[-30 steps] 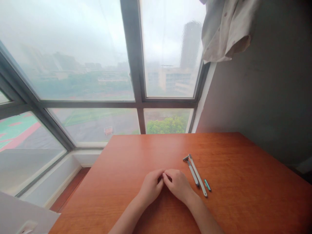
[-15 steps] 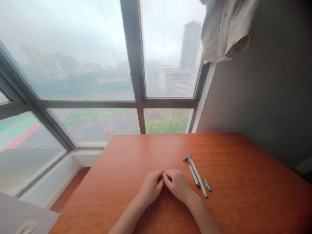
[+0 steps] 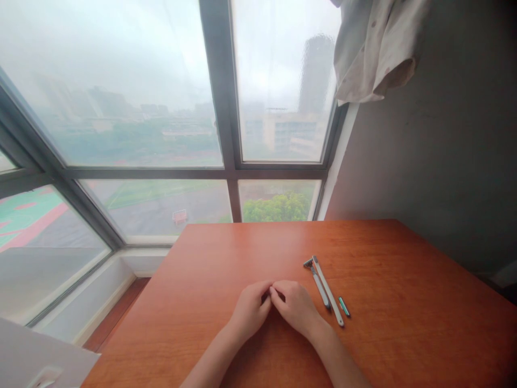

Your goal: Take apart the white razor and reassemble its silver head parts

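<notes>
My left hand (image 3: 251, 310) and my right hand (image 3: 296, 306) rest on the wooden table (image 3: 226, 248), their fingertips touching each other. Both have curled, closed fingers, and I see nothing held in either. Just right of my right hand lies a razor (image 3: 320, 285) with a grey handle, its head pointing away from me. Close alongside it is a long, slim, pale stick (image 3: 329, 293) with a hole at its near end and a darker far end; it looks like a toothbrush. A small green and dark razor cartridge (image 3: 344, 306) lies right of that.
Large windows (image 3: 278, 91) with grey frames stand behind the table. A pale shirt (image 3: 374, 59) hangs at the upper right, in front of a grey wall (image 3: 436, 151). A white surface (image 3: 44, 345) juts in at the lower left, beside the table's left edge.
</notes>
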`<state>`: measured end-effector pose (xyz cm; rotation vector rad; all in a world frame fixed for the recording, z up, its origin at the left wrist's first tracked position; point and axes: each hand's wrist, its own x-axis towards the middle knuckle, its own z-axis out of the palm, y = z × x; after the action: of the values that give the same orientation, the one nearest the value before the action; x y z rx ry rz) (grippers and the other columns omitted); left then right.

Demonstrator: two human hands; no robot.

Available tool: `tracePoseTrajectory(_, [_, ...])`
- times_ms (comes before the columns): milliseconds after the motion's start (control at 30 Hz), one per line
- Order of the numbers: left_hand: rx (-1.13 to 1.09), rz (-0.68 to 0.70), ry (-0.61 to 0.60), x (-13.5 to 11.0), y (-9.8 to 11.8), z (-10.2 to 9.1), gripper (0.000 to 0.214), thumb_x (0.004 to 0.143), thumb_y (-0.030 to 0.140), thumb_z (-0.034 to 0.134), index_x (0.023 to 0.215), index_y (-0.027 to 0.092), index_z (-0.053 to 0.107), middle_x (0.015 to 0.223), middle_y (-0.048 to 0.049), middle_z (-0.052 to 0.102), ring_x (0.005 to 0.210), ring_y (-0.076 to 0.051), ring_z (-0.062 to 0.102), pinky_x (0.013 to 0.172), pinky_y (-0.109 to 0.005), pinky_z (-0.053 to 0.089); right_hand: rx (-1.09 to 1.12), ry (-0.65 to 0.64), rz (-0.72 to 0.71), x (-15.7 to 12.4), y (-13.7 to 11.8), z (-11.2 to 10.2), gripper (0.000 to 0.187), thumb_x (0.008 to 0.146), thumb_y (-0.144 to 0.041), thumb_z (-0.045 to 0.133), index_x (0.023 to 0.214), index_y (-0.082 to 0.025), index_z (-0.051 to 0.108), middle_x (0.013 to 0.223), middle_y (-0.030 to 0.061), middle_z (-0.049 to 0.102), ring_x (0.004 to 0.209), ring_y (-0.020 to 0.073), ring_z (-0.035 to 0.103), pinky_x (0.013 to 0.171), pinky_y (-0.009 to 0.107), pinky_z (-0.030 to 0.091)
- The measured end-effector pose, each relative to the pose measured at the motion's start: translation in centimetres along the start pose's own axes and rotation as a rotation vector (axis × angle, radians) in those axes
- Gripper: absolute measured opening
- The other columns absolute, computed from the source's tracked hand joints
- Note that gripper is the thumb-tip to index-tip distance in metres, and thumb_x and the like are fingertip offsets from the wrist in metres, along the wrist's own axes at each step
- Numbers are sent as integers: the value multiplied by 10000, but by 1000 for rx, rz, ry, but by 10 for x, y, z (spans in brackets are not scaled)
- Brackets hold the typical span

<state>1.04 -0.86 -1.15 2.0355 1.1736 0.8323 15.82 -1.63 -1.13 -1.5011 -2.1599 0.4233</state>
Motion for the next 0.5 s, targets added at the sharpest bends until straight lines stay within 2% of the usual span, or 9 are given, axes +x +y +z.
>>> tracePoseTrajectory(500, [-8, -1, -2, -1, 2, 0, 248, 747, 95, 481, 877, 178, 676, 847, -60, 713, 777, -200, 621, 738, -259, 470, -2, 16, -11, -1, 1, 1, 309, 922, -229, 415, 680, -190, 603, 703, 19, 667, 622, 130, 548, 566, 251, 255])
